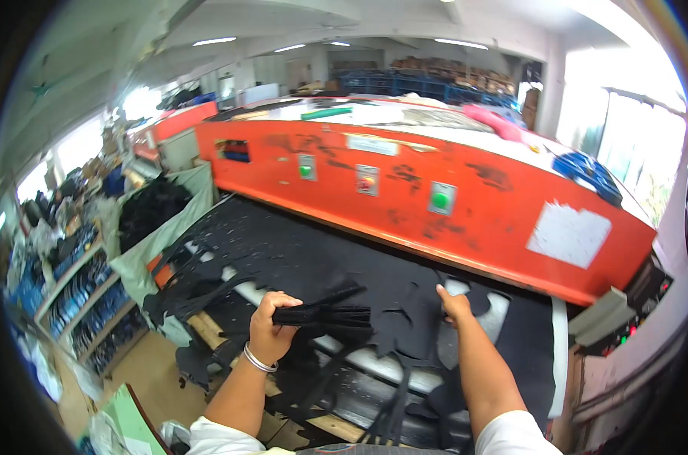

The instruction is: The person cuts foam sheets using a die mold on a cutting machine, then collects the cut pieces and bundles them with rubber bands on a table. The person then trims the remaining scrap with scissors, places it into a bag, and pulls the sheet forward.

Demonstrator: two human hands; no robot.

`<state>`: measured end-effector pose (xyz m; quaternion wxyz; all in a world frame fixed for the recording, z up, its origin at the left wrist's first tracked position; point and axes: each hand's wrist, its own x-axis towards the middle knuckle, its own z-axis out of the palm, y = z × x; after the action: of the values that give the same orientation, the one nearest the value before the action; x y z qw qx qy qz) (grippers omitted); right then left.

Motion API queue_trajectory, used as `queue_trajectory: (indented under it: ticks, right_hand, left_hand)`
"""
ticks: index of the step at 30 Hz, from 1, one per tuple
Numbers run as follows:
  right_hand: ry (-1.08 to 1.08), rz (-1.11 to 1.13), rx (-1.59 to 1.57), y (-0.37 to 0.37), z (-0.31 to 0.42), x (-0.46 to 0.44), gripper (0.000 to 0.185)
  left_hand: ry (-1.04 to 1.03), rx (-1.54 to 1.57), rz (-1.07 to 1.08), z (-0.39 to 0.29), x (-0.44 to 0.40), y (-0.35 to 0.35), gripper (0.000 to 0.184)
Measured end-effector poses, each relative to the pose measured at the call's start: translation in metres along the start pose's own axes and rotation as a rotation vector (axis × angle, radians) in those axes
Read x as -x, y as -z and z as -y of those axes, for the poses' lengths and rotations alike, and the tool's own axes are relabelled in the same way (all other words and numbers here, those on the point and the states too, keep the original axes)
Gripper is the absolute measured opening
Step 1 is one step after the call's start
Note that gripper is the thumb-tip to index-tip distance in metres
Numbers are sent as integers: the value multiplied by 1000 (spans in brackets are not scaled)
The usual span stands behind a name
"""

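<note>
My left hand (272,326) is closed around a stack of narrow black strips (332,315), which sticks out to the right above the work surface. A bracelet circles that wrist. Under both hands lies a large black sheet (344,254) with cut-out shapes and torn, ragged edges. My right hand (455,305) is over its right part, beside a pale cut-out opening (492,322). The fingers there look drawn together at the sheet, but what they pinch is hidden. Loose black ribbons (393,406) of the sheet hang toward my body.
A long orange machine housing (336,182) with green and red buttons spans the back of the sheet. A blue coiled item (586,174) lies on top. To the left are a bin of black scraps (156,212) and shelves of stacked pieces (86,292).
</note>
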<state>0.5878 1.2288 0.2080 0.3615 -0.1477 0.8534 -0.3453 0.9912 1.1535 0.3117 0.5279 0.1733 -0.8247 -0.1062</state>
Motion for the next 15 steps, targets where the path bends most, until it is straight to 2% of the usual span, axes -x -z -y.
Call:
queue_trajectory:
  ticks: [2, 3, 4, 6, 8, 9, 10, 11, 12, 13, 14, 15]
  right_hand:
    - [165, -165, 478, -29, 10, -47, 90]
    - [155, -183, 499, -33, 25, -44, 90]
    - [141, -202, 520, -35, 37, -41, 90]
    - [154, -165, 521, -45, 39, -73, 90]
    - [145, -167, 327, -45, 20, -129, 86]
    - [64, -129, 30, -43, 19, -119, 84]
    - [-60, -67, -118, -37, 24, -108, 85]
    - [-37, -51, -135, -33, 37, -73, 84]
    - [120, -35, -192, -35, 24, -98, 84]
    - [178, 9, -296, -37, 7, -131, 85]
    - [125, 51, -392, -38, -1, -148, 88]
    - [110, 42, -450, -36, 8, -109, 92]
  left_hand:
    - [321, 241, -19, 2, 1, 43, 31]
    - [197, 169, -40, 14, 2, 67, 34]
    - [214, 253, -67, 25, 7, 88, 34]
    - [202, 155, 2, 26, 0, 138, 38]
    - [333, 186, -11, 40, 7, 174, 36]
    - [370, 138, 26, 43, 7, 189, 36]
    - [403, 100, 68, 46, 2, 201, 36]
    - [405, 131, 97, 53, -1, 207, 35]
    - [373, 99, 126, 62, -3, 211, 37]
    - [397, 159, 157, 67, -7, 212, 36]
    - [422, 226, 199, 72, -12, 208, 35]
    - [457, 364, 207, 79, -17, 200, 33]
